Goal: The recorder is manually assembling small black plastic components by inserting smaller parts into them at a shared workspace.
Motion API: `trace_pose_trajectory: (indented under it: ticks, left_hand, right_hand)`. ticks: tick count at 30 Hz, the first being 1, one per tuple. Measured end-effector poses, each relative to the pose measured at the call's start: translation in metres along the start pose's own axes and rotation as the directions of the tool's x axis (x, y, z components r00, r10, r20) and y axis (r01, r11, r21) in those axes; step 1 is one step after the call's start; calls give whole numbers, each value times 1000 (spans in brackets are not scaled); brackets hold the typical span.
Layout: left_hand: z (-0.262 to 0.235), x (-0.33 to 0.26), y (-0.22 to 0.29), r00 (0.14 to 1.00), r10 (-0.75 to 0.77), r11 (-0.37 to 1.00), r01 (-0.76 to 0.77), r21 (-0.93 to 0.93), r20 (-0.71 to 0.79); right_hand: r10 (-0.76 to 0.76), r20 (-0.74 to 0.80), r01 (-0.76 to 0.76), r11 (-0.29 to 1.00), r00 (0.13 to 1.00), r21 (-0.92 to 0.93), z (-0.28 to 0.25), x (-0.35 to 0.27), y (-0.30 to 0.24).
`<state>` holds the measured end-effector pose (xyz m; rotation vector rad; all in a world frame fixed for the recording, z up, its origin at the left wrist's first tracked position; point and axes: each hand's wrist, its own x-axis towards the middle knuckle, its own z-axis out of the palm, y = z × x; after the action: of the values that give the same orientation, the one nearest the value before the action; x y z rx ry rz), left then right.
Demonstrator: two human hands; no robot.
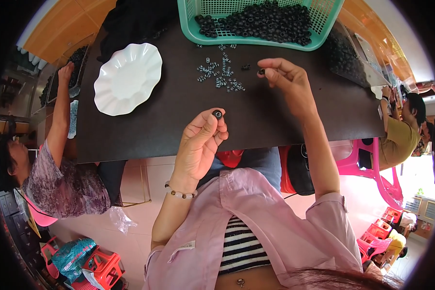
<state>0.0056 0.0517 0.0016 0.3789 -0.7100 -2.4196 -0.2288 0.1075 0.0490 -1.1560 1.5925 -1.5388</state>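
My left hand (198, 140) is raised just above the table's near part, pinching a small round hollow black piece (218, 114) between thumb and forefinger. A light ring shows in the hole of that piece, which points up. Farther off to the right, my right hand (292, 87) pinches a smaller black piece (261, 72) at its fingertips; its exact shape is too small to tell. Many small metal springs (222, 72) lie loose on the dark table (188, 106) beyond my hands. A few black pieces (245, 67) rest between the springs and my right hand.
A green plastic basket (256, 45) holding many black pieces stands at the far edge. To the left is a white wavy-rimmed plate (129, 79). A clear bin of black pieces (343, 53) is at the right. Co-workers sit left (67, 179) and right (398, 137).
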Motion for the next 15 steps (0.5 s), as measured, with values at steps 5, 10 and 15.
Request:
trace_pose_trajectory:
  ticks: [5, 10, 15]
  left_hand:
    - [12, -6, -2, 998, 14, 986, -4, 167, -58]
    - [18, -9, -4, 999, -17, 994, 21, 107, -37]
    - [17, -8, -5, 1000, -30, 997, 30, 68, 5]
  right_hand:
    - [-14, 68, 0, 981, 998, 196, 20, -35, -4]
    - [-23, 85, -2, 958, 996, 287, 39, -54, -12]
    - [-135, 112, 103, 960, 984, 259, 50, -55, -14]
